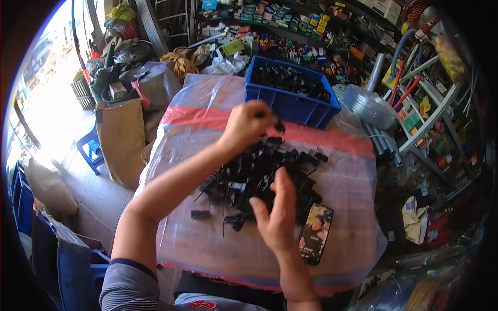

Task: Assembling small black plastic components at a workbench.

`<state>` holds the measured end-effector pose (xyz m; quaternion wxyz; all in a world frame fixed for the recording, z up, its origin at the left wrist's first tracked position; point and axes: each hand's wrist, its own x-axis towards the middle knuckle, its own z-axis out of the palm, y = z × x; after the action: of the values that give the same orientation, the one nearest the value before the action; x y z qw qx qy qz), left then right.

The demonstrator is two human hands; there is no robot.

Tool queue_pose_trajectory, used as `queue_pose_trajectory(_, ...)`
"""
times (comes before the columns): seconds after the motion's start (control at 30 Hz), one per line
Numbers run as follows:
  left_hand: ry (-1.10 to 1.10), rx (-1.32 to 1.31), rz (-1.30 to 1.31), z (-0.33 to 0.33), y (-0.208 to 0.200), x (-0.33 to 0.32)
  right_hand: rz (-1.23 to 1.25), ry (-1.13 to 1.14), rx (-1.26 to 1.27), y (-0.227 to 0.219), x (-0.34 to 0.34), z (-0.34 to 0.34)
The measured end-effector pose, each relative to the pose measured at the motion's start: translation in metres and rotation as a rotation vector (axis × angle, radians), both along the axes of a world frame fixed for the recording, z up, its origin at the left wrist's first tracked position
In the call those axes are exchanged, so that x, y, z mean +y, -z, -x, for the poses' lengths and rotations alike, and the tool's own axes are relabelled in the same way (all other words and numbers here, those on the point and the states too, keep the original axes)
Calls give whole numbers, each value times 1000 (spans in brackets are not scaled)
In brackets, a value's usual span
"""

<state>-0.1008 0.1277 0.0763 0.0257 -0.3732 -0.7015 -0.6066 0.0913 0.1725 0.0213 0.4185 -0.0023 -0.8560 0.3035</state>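
Observation:
A heap of small black plastic parts (pixel 259 168), some with thin stems, lies on a table (pixel 187 243) wrapped in clear plastic with red bands. My left hand (pixel 249 123) is raised above the far side of the heap, closed on a small black part (pixel 279 126) that pokes out past its fingers. Over the heap's near right side, my right hand (pixel 277 212) is open, thumb and fingers apart, with nothing in it. Beyond my left hand stands a blue plastic crate (pixel 295 106) holding many similar black pieces (pixel 290 80).
Right of my right hand, a phone (pixel 315 233) with a lit screen lies on the table. Shelves of small boxes (pixel 280 18) fill the back. A metal rack (pixel 430 119) stands at right; a blue stool (pixel 92 147) and a brown sack (pixel 120 140) stand at left.

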Motion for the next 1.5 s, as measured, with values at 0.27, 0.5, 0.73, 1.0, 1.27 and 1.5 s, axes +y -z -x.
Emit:
queue_pose_trajectory(0.27,-413,407,474,167,-63,127,-164,-195,-198,12,-15,-4)
queue_pose_trajectory(0.5,147,333,164,77,-16,22,-56,-41,-192,-14,19,-4)
queue_pose_trajectory(0.73,-110,-8,178,-40,43,-122,-138,-118,-118,2,12,18)
queue_pose_trajectory(1.0,5,-385,-235,-42,47,-124,-362,-88,-157,21,-1,34)
queue_pose_trajectory(1.27,-227,362,-172,59,-60,9,-281,-146,-30,33,-15,23)
queue_pose_trajectory(1.5,205,93,-115,25,-35,18,427,-211,146,11,14,12)
